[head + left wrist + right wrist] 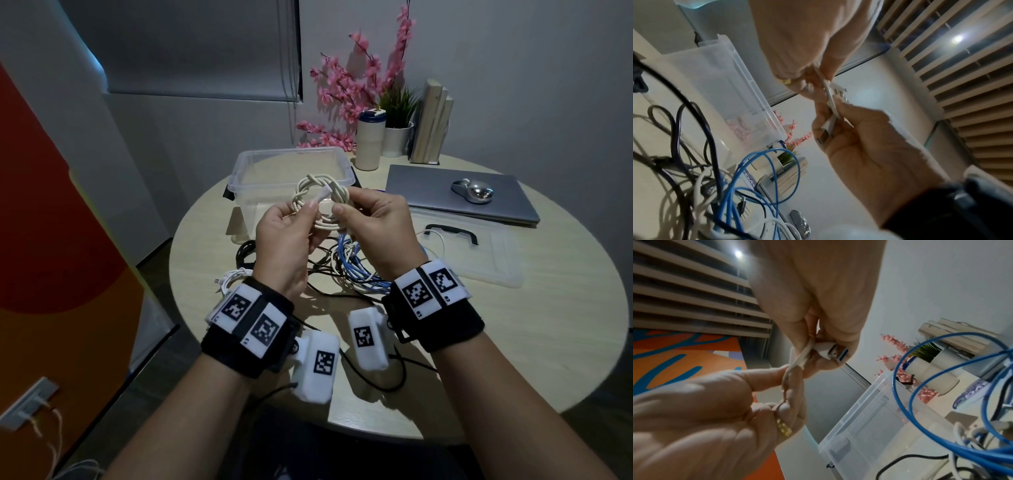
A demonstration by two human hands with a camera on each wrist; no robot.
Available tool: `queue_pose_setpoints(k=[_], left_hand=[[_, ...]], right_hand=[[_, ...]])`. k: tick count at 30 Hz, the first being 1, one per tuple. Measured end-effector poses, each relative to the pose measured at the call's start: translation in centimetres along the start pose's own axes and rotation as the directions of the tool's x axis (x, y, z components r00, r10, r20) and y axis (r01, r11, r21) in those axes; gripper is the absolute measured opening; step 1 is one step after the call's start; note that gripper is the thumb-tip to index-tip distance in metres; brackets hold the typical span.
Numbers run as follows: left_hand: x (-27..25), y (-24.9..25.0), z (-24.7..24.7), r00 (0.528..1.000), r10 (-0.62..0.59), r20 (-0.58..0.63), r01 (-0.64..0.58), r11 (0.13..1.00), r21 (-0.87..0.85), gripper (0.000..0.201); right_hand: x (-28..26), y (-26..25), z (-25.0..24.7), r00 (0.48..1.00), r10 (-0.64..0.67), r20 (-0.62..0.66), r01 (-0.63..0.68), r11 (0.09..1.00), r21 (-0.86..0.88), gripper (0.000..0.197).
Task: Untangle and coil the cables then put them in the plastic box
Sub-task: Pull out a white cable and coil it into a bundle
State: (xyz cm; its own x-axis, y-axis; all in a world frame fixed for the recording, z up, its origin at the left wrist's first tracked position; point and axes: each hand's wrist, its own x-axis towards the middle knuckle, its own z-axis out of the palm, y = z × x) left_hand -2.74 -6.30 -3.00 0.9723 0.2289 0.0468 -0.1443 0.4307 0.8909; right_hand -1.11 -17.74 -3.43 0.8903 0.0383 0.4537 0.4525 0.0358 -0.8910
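Observation:
I hold a cream coiled cable in the air in front of the clear plastic box, which looks empty. My left hand pinches a strand of the coil between thumb and fingers. The right hand grips the other side and, in the right wrist view, holds the cable's white USB plug. Below my hands a tangle lies on the round table: a blue cable, black cables and a white cable.
The box's clear lid with a black handle lies to the right. Behind it a closed laptop carries a silver mouse. A tumbler, potted plants and books stand at the table's far edge.

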Motion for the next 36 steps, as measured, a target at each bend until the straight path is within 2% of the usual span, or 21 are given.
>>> queue_pose_setpoints(k=[4,6,9,12,14,18,22,24,29,32,36], left_hand=[[0.9,0.7,-0.5,0.992,-0.107,0.065,0.095,0.982,0.163,0.009],[1.0,1.1,-0.7,0.982,-0.165,0.094,0.153,0.980,0.123,0.011],[0.8,1.5,-0.5,0.971,-0.199,0.128,0.205,0.978,-0.034,0.014],[0.8,1.5,-0.4,0.976,-0.177,0.129,0.185,0.981,-0.054,0.011],[0.8,1.5,-0.3,0.979,-0.165,0.116,0.171,0.984,-0.042,0.021],[0.7,1.3,-0.4,0.990,-0.111,0.091,0.103,0.991,0.087,0.029],[0.4,1.5,-0.8,0.987,-0.101,0.125,0.079,0.983,0.167,0.012],[0.3,1.7,-0.9,0.983,-0.102,0.154,0.072,0.978,0.194,0.010],[0.3,1.3,-1.3,0.976,-0.116,0.183,0.082,0.980,0.181,0.012],[0.8,0.8,-1.4,0.983,-0.144,0.110,0.127,0.980,0.152,0.023],[1.0,0.5,-1.2,0.994,-0.098,0.049,0.085,0.972,0.220,0.016]], right_hand=[[-0.1,0.2,-0.3,0.998,0.048,-0.039,-0.045,0.996,0.071,0.023],[-0.1,-0.1,-0.3,0.998,0.054,-0.024,-0.051,0.995,0.090,0.022],[0.0,-0.4,-0.3,0.997,0.075,0.000,-0.075,0.989,0.128,0.021],[0.1,-0.5,-0.4,0.992,0.129,-0.008,-0.126,0.980,0.154,0.017],[0.1,-0.5,-0.4,0.986,0.169,-0.007,-0.165,0.972,0.169,0.015],[-0.1,-0.3,-0.3,0.976,0.216,-0.013,-0.210,0.963,0.168,0.011],[-0.2,-0.9,-0.2,0.963,0.264,0.050,-0.268,0.940,0.212,0.012],[-0.2,-1.1,-0.3,0.958,0.275,0.082,-0.286,0.933,0.220,0.013],[-0.2,-1.3,-0.4,0.954,0.278,0.113,-0.297,0.927,0.229,0.011],[-0.2,-1.1,-0.2,0.964,0.258,0.058,-0.264,0.952,0.156,0.011],[0.0,-1.0,0.0,0.982,0.189,-0.009,-0.188,0.981,0.044,0.011]])
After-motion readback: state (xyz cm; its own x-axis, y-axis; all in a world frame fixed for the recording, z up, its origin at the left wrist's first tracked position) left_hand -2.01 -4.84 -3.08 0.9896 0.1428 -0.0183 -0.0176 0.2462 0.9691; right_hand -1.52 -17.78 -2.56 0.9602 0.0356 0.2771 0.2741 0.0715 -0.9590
